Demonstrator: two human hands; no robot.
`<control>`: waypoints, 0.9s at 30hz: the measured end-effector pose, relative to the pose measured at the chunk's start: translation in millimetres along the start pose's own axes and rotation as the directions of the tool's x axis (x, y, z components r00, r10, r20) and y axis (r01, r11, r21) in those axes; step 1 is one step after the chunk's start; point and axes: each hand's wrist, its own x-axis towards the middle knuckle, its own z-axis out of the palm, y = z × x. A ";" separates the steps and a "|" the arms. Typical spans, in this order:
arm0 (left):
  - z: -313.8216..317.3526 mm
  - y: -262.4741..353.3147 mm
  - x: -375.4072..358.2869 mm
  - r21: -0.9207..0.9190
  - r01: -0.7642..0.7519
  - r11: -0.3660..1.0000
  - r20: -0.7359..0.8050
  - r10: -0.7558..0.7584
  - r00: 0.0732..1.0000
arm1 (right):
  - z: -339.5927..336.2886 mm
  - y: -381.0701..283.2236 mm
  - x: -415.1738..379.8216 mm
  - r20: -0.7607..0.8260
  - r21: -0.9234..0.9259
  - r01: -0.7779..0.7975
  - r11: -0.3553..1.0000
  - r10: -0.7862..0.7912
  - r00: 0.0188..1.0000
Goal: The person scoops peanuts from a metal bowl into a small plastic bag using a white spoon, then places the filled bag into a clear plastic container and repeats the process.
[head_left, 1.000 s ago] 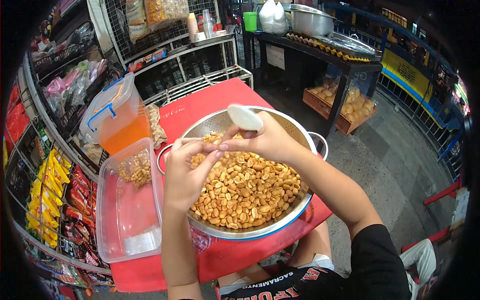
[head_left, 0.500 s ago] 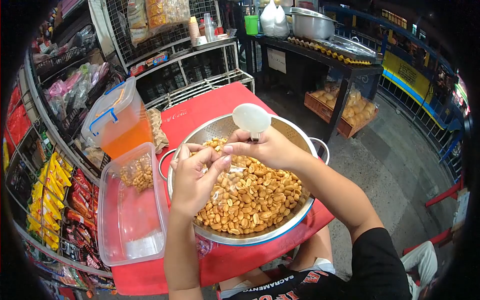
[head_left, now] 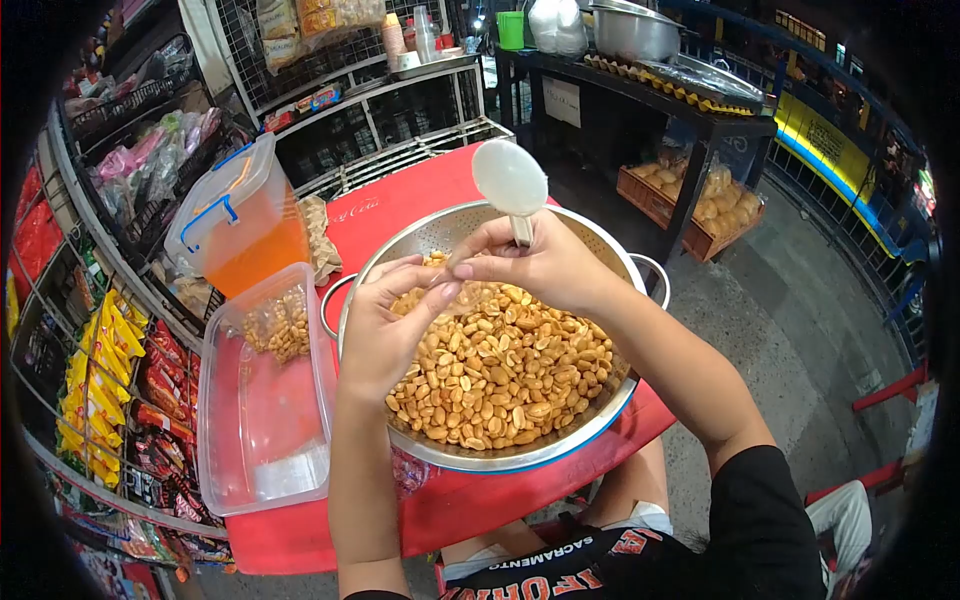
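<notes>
A white scoop (head_left: 510, 180) points up from my right hand (head_left: 545, 265), its handle tucked in the closed fingers. My left hand (head_left: 390, 325) pinches with thumb and finger, its tips meeting those of my right hand. Between them is a thin clear plastic bag (head_left: 482, 298), which is hard to make out and partly hidden by the fingers. Both hands are above a wide metal colander (head_left: 592, 228) with two loop handles, holding a heap of peanuts (head_left: 500, 380).
A clear plastic tub (head_left: 210, 420) left of the colander holds bagged peanuts (head_left: 285, 330) and a flat clear-whitish stack (head_left: 292, 470). Behind it stands a lidded container of orange liquid (head_left: 255, 255). Snack racks (head_left: 100, 390) line the left; a black table (head_left: 640, 100) stands at the back right.
The view has shifted slightly. The scoop's bowl has tilted, and the clear plastic between my fingertips shows less plainly. Both hands keep their pinch.
</notes>
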 end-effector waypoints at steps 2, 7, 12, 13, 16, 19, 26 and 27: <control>-2.2 -0.7 0.7 0.003 0.000 1.000 0.003 0.000 1.000 | 0.5 3.0 0.4 0.013 0.001 0.035 0.999 -0.035 0.999; -1.7 3.2 -0.2 -0.069 0.004 0.998 -0.049 -0.007 0.999 | -2.3 -12.1 -4.2 0.011 -0.121 -0.031 0.992 0.033 0.999; -0.9 14.4 0.2 -0.479 0.153 0.864 -0.041 -0.197 0.980 | -2.5 -15.0 -5.9 0.033 -0.087 0.036 0.996 -0.033 0.999; -1.0 13.3 0.6 -0.479 0.154 0.864 -0.041 -0.197 0.980 | -2.9 -13.1 -5.5 0.059 -0.046 0.032 0.998 -0.030 0.998; -3.2 6.4 1.3 -0.450 0.173 0.876 -0.059 -0.223 0.973 | 3.4 -7.1 -0.9 -0.014 0.180 -0.010 0.984 0.013 1.000; -7.4 0.5 1.4 -0.617 0.177 0.766 0.017 -0.212 0.977 | 1.7 -8.7 -2.8 0.049 0.141 -0.026 0.990 0.019 0.999; -7.3 1.1 1.1 -0.615 0.166 0.771 0.026 -0.190 0.981 | 1.7 -22.8 -6.9 0.037 0.183 -0.052 0.982 0.046 0.998; -7.3 0.6 1.2 -0.612 0.161 0.774 0.023 -0.187 0.982 | 2.2 -20.8 -6.4 0.021 0.203 -0.044 0.978 0.040 0.999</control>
